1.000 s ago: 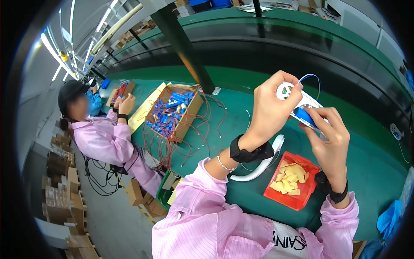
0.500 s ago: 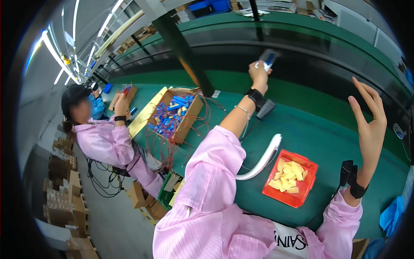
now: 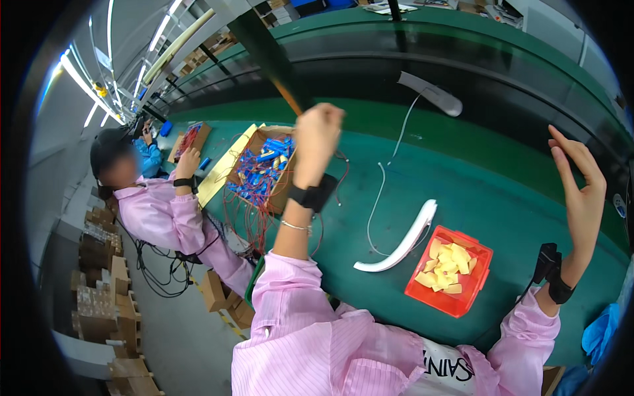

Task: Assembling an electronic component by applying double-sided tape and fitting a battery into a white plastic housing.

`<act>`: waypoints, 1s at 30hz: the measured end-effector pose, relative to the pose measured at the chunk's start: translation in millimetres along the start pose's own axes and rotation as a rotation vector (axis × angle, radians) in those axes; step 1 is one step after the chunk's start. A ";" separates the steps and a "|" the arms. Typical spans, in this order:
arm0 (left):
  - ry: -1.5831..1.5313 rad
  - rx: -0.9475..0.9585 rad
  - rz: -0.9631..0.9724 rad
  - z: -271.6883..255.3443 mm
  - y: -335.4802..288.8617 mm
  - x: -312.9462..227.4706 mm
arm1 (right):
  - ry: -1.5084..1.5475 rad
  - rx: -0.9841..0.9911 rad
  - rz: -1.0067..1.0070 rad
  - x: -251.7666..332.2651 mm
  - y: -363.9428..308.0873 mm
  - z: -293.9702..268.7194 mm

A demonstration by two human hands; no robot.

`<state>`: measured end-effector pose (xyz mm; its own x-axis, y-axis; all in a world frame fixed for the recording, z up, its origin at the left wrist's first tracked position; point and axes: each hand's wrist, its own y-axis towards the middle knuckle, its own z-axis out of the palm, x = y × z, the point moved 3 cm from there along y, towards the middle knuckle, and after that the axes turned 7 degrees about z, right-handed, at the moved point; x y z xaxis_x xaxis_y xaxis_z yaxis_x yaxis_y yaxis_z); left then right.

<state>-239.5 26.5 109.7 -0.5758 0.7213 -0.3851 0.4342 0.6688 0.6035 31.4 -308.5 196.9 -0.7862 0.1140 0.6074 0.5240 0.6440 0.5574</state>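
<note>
My left hand (image 3: 317,142) is raised over the bench beside the cardboard box (image 3: 281,188) of blue cylindrical cells with red wires. Its fingers are curled and smeared by motion, so what they hold, if anything, cannot be made out. My right hand (image 3: 581,188) is held up at the right, empty, with fingers stretched and the thumb apart. A white curved shell (image 3: 399,244) lies on the green bench. From near it, a thin white cable (image 3: 372,218) leads to a grey-white elongated part (image 3: 432,94) on the dark strip beyond the bench.
A red tray (image 3: 422,300) of pale yellow pieces (image 3: 444,267) sits in front of me. Beyond the box, a green post (image 3: 271,59) rises. At the left, a co-worker in a pink sleeve (image 3: 158,214) works. Blue plastic (image 3: 599,332) lies at the right edge.
My left hand has let go of the grey-white part, leaving it on the dark strip, and has swung left toward the box. My right hand stays raised, slightly shifted.
</note>
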 end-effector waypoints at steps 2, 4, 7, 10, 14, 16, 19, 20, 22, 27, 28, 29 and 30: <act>0.433 -0.034 -0.070 -31.5 -6.8 48.9 | 0.008 0.020 0.007 -4.5 -0.3 6.3; 0.697 0.186 -0.264 -61.6 -17.4 96.3 | 0.014 0.050 -0.015 -3.6 0.3 8.5; 0.446 0.527 -0.407 -49.2 -24.6 145.9 | -0.078 0.093 -0.050 -10.8 0.2 9.2; 0.435 0.477 -0.333 -39.6 -35.5 155.4 | -0.064 0.074 -0.247 14.6 6.6 10.7; 0.584 0.369 -0.406 -60.5 -35.6 129.8 | -0.013 0.085 -0.177 6.4 8.1 11.2; 0.694 0.219 -0.358 -81.0 -36.5 106.6 | 0.013 0.086 -0.109 8.4 9.0 11.6; 0.597 -0.084 -0.192 -112.3 -22.3 29.0 | 0.014 0.058 0.047 -14.9 6.0 17.6; 0.501 -0.217 -0.063 -119.9 -19.1 3.7 | 0.019 0.043 0.106 -23.5 4.3 21.1; 0.157 -0.371 0.153 -114.1 -19.7 -41.6 | 0.126 0.057 0.130 -13.8 2.5 39.3; -0.202 -0.448 0.611 -50.4 -28.8 -126.7 | 0.393 0.283 0.156 17.7 -13.4 76.1; -0.273 -0.444 0.637 -44.3 -33.8 -138.3 | 0.495 0.336 0.178 24.6 -16.1 84.8; -0.354 -0.453 0.684 -33.6 -37.6 -150.8 | 0.601 0.400 0.168 26.4 -17.6 91.8; -0.440 -0.462 0.734 -23.3 -40.9 -162.5 | 0.755 0.442 0.220 28.3 -18.7 96.0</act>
<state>-179.8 -122.4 163.9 0.0805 0.9964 0.0264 0.2133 -0.0431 0.9760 -32.1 -244.7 149.4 -0.1771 -0.1575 0.9715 0.3411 0.9161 0.2107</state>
